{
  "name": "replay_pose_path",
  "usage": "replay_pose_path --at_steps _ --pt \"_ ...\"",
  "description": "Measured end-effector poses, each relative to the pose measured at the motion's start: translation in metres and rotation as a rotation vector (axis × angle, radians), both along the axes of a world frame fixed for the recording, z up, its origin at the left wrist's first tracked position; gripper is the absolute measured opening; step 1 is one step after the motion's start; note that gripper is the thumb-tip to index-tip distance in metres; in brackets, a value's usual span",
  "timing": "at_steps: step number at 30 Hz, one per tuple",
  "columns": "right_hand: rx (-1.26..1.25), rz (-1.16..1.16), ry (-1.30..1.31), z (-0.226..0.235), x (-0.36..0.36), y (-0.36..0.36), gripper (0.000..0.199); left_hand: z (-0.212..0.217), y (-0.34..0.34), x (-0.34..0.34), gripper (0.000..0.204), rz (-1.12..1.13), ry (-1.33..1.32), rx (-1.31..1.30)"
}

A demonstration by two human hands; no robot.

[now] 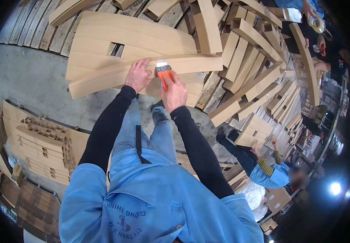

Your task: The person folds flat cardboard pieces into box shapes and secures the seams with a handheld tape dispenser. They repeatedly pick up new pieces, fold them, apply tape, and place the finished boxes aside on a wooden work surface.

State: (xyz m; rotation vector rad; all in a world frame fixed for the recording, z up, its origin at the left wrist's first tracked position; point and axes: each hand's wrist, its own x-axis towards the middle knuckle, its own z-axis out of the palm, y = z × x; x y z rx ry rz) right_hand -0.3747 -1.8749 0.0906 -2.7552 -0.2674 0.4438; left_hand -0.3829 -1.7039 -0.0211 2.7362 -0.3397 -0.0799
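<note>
A long folded strip of brown cardboard (98, 79) lies across a large flat cardboard sheet (94, 36), which has a small rectangular cut-out. My left hand (139, 75) rests on the strip near its middle, fingers stretched out and pressing on it. Just to its right, my right hand (174, 92) is closed around an orange hand tool (165, 77) with a wide dark grey head. The head meets the strip, and a bright shiny patch shows at its tip. The exact kind of tool cannot be made out.
Long cardboard box tubes (256, 38) are heaped to the right on a slatted wooden pallet (25, 24). Flat cardboard stacks (41, 150) stand at the lower left. A co-worker (270, 170) is at the right; another person's hands hold a tape roll (316, 24) at the far right.
</note>
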Motion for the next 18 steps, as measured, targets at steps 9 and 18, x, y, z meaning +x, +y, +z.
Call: replay_pose_path --at_steps 9,18 --pt "0.088 -0.06 -0.145 -0.022 -0.066 -0.032 0.052 0.015 -0.012 0.033 0.059 -0.27 0.043 0.15" --pt "0.145 -0.017 -0.116 0.004 -0.022 -0.029 0.046 -0.001 0.023 0.081 0.088 -0.276 0.777 -0.496"
